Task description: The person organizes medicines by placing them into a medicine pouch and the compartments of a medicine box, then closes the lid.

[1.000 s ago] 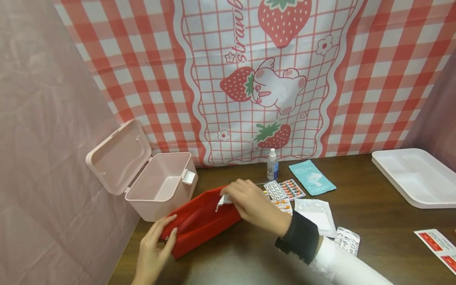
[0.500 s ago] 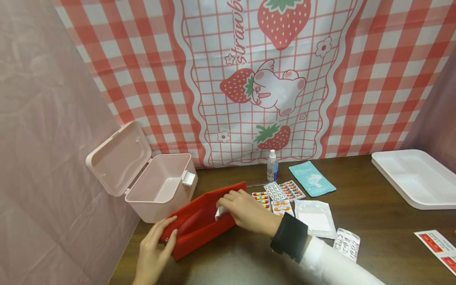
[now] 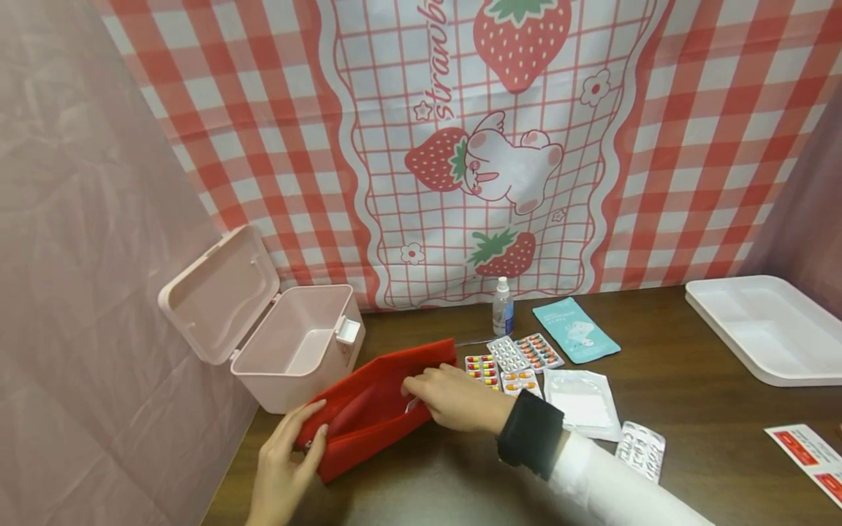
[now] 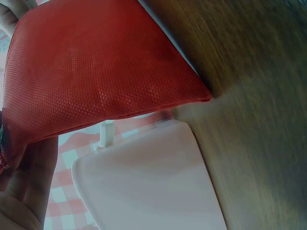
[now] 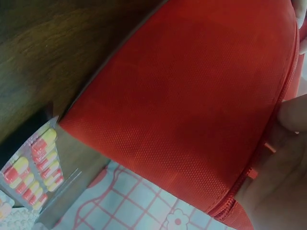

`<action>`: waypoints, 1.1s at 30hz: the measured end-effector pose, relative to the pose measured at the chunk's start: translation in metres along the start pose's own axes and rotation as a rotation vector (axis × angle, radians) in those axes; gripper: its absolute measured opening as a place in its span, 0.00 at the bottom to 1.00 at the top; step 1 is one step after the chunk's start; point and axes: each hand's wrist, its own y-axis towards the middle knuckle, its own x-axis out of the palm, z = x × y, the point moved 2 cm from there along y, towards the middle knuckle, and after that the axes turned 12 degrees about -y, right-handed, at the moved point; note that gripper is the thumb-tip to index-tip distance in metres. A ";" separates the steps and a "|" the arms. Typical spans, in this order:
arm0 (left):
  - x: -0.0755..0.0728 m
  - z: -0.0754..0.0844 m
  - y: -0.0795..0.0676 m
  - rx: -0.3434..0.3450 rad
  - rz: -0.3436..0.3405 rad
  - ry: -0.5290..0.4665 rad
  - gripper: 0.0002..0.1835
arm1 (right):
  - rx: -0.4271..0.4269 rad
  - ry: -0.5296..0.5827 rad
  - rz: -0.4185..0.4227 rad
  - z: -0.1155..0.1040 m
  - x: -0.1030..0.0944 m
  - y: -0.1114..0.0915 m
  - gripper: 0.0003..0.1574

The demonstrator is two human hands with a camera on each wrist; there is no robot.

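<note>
A long red zip pouch (image 3: 368, 453) stands tilted on the table with its mouth spread. My left hand (image 3: 284, 456) holds its left end, thumb on the near rim and fingers behind the far one. My right hand (image 3: 454, 398) reaches into the mouth at the right end. Under its fingertips shows a sliver of a small white thing (image 3: 411, 405), mostly hidden; its kind is unclear. In the right wrist view the right hand (image 5: 280, 182) lies over the zipper (image 5: 225, 206). The pouch's outer side (image 4: 96, 62) fills the upper left wrist view.
A pink lidded box (image 3: 296, 351) stands open behind the pouch. To the right lie several blister packs (image 3: 482, 371), a white packet (image 3: 582, 402), a blue sachet (image 3: 575, 330) and a spray bottle (image 3: 503, 307). Farther right are a white tray (image 3: 770, 329) and a printed card (image 3: 805, 449).
My right hand has moved down and left into the pouch, taking the white thing deeper inside. The red-and-yellow capsule pack has come into fuller view. The left hand keeps its hold.
</note>
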 end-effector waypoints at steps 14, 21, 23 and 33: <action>0.000 0.001 0.001 -0.002 -0.007 0.007 0.27 | -0.022 -0.088 -0.161 -0.005 0.005 0.004 0.26; 0.000 0.003 0.001 -0.005 -0.006 0.011 0.27 | -0.019 -0.107 -0.133 -0.006 0.003 0.002 0.25; 0.000 0.003 0.001 -0.005 -0.006 0.009 0.27 | -0.022 -0.111 -0.098 -0.006 0.002 0.001 0.24; -0.001 0.000 0.000 -0.010 -0.008 0.007 0.27 | -0.046 -0.114 0.119 -0.001 -0.007 -0.009 0.18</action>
